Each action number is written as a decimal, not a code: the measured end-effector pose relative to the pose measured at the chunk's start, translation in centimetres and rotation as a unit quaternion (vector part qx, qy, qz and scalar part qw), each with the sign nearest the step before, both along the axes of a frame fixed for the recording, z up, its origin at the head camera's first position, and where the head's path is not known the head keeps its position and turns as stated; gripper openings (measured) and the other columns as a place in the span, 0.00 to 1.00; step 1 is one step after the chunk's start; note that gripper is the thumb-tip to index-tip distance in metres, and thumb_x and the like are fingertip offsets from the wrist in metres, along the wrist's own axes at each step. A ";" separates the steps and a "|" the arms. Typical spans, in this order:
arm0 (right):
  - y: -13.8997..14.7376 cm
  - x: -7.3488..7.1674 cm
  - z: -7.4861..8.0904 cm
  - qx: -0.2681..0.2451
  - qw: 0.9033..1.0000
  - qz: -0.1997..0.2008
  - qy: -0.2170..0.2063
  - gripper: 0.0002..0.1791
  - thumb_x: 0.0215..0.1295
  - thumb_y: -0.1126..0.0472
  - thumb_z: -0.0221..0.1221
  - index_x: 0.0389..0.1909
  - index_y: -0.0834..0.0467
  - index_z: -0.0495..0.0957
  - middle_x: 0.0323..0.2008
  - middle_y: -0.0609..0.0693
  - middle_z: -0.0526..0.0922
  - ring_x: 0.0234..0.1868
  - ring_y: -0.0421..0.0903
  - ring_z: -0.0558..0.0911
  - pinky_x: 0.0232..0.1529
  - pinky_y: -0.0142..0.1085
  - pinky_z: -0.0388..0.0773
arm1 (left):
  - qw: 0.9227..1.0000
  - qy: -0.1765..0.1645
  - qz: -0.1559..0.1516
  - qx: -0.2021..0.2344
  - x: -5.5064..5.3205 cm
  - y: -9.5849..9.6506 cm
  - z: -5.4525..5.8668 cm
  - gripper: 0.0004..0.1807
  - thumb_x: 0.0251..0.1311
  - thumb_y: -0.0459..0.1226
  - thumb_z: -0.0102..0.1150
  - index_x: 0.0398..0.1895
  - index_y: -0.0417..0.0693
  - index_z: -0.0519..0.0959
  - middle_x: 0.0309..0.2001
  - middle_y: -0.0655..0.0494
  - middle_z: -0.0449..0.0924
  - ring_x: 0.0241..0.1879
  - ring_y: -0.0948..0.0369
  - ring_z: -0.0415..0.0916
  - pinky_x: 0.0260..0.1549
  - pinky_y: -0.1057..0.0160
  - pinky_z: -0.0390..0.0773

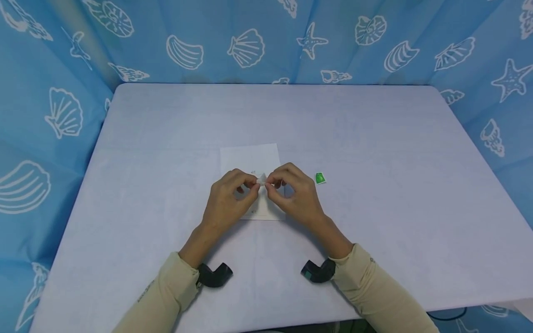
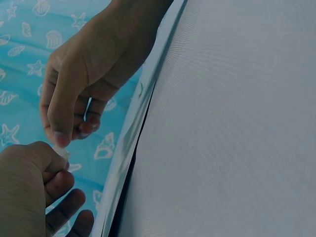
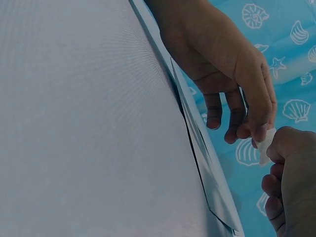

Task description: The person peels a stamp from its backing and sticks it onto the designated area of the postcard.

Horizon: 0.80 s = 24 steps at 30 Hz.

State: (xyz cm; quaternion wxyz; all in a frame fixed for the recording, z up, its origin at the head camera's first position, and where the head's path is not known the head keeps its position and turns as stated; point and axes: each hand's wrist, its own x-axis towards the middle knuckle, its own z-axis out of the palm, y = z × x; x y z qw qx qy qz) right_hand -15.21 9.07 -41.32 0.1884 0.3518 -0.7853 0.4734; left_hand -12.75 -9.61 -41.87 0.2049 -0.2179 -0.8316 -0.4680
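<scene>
Between my two hands is a small thin white piece [image 1: 262, 179], paper-like, with a corner pointing up in the head view. The left hand [image 1: 230, 196] pinches its left side between thumb and forefinger. My right hand [image 1: 299, 194] pinches the right side the same way, and the fingertips of both hands nearly meet. Below them a white sheet of paper [image 1: 248, 158] lies on the table, partly covered by the hands. In the right wrist view the white piece [image 3: 267, 148] shows between the fingertips; in the left wrist view little of it is visible.
A small green square with a white border [image 1: 320, 178] lies just right of the right hand. The white-covered table [image 1: 374, 138] extends all around, with a blue shell-patterned curtain [image 1: 266, 27] behind. Black wrist devices [image 1: 214, 276] sit at both cuffs.
</scene>
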 end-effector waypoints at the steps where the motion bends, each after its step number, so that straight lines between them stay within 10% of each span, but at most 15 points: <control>1: -0.1 0.1 0.2 -0.001 1.000 0.000 0.002 0.03 0.54 0.67 0.61 0.31 0.59 0.79 0.33 0.47 0.76 0.32 0.40 0.76 0.31 0.37 0.75 | 1.000 -0.001 0.000 0.001 0.0 0.0 0.0 0.04 0.57 0.36 0.59 0.33 0.47 0.80 0.31 0.60 0.77 0.32 0.62 0.74 0.30 0.67 0.75; 10: -0.6 1.4 2.9 -0.014 1.000 -0.002 -0.002 0.06 0.49 0.76 0.61 0.28 0.65 0.78 0.30 0.55 0.76 0.29 0.48 0.77 0.29 0.42 0.76 | 1.000 -0.003 -0.002 0.006 0.0 0.0 -0.1 0.03 0.57 0.36 0.59 0.33 0.47 0.80 0.31 0.60 0.77 0.32 0.61 0.74 0.30 0.67 0.76; 24: -0.6 1.5 3.0 -0.012 1.000 -0.003 -0.012 0.07 0.48 0.77 0.61 0.28 0.66 0.78 0.30 0.56 0.76 0.29 0.48 0.76 0.29 0.42 0.75 | 1.000 0.003 -0.007 0.010 0.0 0.0 -0.2 0.04 0.57 0.37 0.59 0.33 0.47 0.80 0.31 0.60 0.77 0.32 0.63 0.74 0.31 0.68 0.75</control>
